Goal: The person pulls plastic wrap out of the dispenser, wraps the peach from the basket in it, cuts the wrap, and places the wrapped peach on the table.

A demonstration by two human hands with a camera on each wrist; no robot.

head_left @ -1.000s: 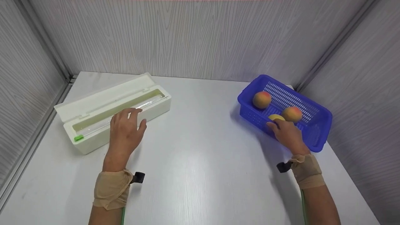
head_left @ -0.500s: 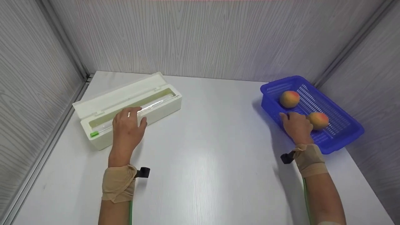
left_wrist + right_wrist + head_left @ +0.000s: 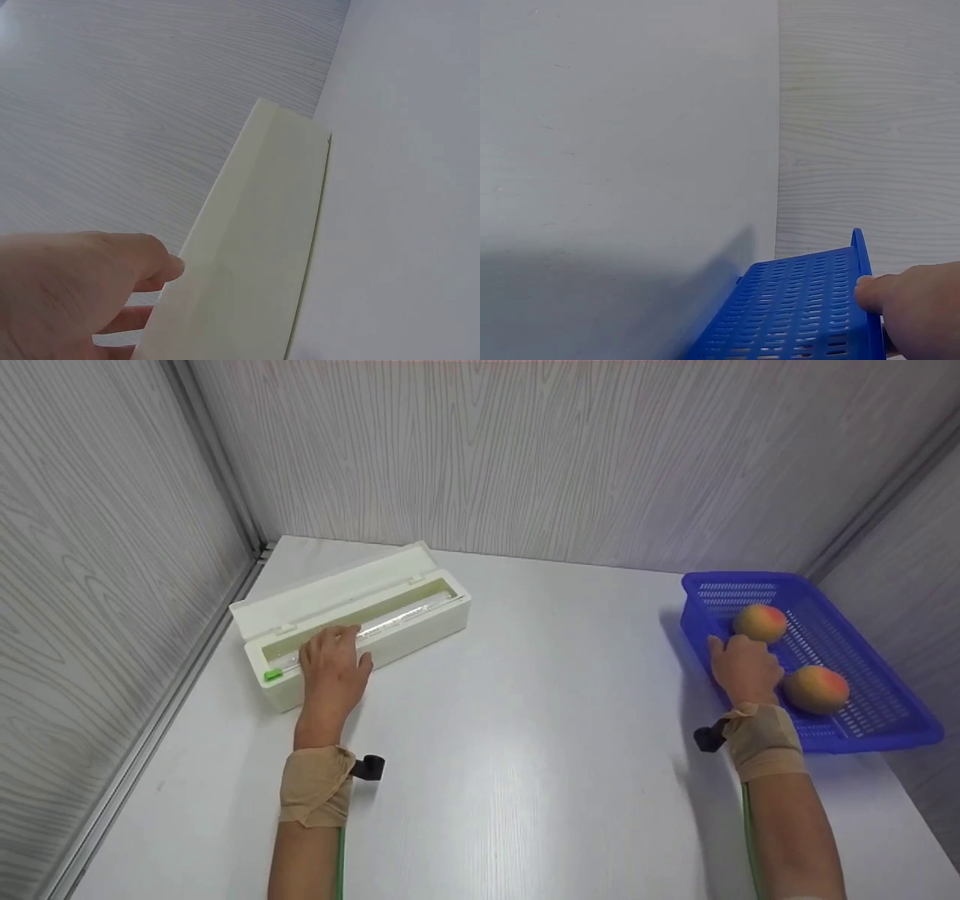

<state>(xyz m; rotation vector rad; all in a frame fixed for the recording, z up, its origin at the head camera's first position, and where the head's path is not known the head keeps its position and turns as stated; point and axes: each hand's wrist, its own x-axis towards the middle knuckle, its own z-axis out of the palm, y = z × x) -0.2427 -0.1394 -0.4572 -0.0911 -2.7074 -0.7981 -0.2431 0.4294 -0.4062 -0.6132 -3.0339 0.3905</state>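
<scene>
Gripping a white box (image 3: 420, 626) by its long near wall, the left hand (image 3: 330, 667) sits left of centre in the head view, fingers hooked over the top edge and thumb on the outside. The box stands slanted in the left half of the frame, its lid (image 3: 330, 592) tilted back towards the upper left. Inside lies a roll of clear film (image 3: 405, 615), partly covered by the fingers; a green clip (image 3: 273, 674) sits at the box's lower left end. At the right of the frame, the right hand (image 3: 744, 669) grasps the left rim of a blue basket (image 3: 694, 622), thumb against the outer face in the right wrist view, the other fingers mostly hidden behind the wall. Two peaches lie in the basket: an upper peach (image 3: 760, 623) just above the hand, and a lower peach (image 3: 816, 690) to its lower right. Between box and basket, a white table (image 3: 525, 720) spreads down to the bottom edge. Each wrist carries a tan wrap (image 3: 316, 787) and a small black camera (image 3: 368, 768).
</scene>
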